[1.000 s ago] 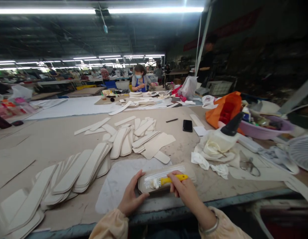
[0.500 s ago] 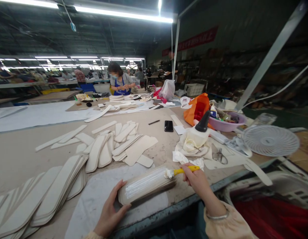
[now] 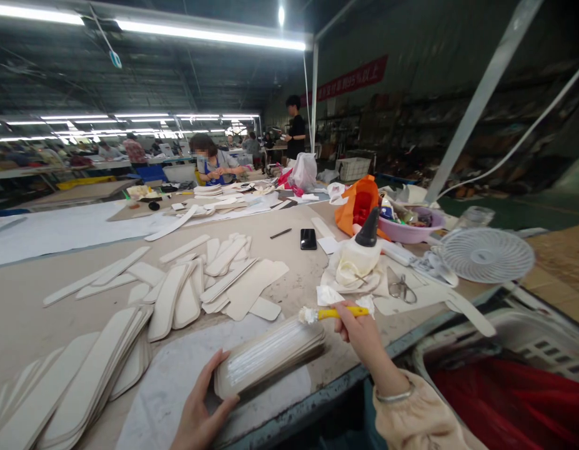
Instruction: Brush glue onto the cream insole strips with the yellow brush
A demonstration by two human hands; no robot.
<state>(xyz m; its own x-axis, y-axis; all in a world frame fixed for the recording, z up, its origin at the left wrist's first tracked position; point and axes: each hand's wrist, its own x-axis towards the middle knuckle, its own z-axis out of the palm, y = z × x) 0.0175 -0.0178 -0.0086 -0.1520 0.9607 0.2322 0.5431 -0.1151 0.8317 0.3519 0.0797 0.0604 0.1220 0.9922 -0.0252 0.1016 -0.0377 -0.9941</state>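
In my right hand [image 3: 357, 328] is a yellow-handled brush [image 3: 343, 312], its bristles thick with white paste. The bristle end is at the far right end of a stack of pale, round-ended strips [image 3: 270, 356]. Wet white streaks run lengthwise along the stack's top strip. My left hand [image 3: 207, 400] holds the stack's near left end, thumb at the front side and fingers at the back. Beneath the stack lies a white sheet [image 3: 177, 381]. To the left, more pale strips [image 3: 92, 375] lie fanned in overlapping piles.
Loose strips [image 3: 223, 256] lie farther back. A phone [image 3: 308, 239], a white bottle with a black nozzle [image 3: 357, 256], scissors [image 3: 402, 289] and crumpled tissue [image 3: 329, 295] are on the right. Behind them are an orange bag [image 3: 357, 203] and a purple basin [image 3: 411, 231]. A co-worker [image 3: 217, 165] sits across the table.
The brush has moved rightward along the stack to its far end, leaving longer white streaks. My left hand stays at the left end. The view has turned right.
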